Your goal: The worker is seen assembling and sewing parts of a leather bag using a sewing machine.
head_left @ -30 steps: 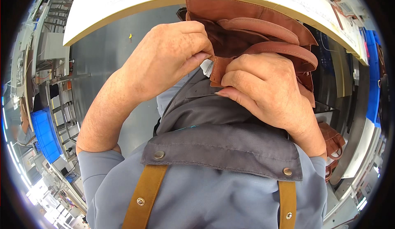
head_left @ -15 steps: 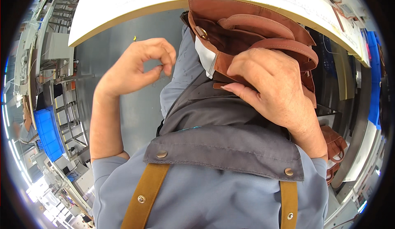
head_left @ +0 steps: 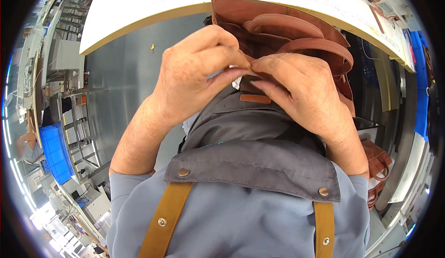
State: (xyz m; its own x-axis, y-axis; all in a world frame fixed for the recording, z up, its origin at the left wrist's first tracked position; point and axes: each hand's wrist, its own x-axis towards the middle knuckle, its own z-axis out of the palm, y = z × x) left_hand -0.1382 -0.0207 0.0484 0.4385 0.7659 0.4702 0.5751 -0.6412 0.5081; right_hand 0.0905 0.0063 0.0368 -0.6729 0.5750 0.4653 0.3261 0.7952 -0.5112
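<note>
A brown leather handbag (head_left: 273, 8) with two arched handles (head_left: 320, 46) rests on my lap against the table edge, its top open. Over its near left corner, my left hand (head_left: 199, 72) and my right hand (head_left: 301, 89) meet fingertip to fingertip. Both are closed in a pinch. A pale sliver shows between the fingertips, too small to name. Below them a bit of white material (head_left: 237, 82) shows at the bag's side. My hands cover that corner of the bag and much of its opening.
The white table (head_left: 153, 3) with ruler markings lies beyond the bag. My grey apron (head_left: 245, 165) covers my lap. At the right are more brown bags (head_left: 378, 158) and a blue bin (head_left: 421, 86). A metal rack (head_left: 79, 133) and blue crate (head_left: 56, 151) stand left.
My left hand has come from the left, where it was raised beside the bag, to meet the right hand at the bag's near corner. Its fingers have closed. The right hand has shifted slightly.
</note>
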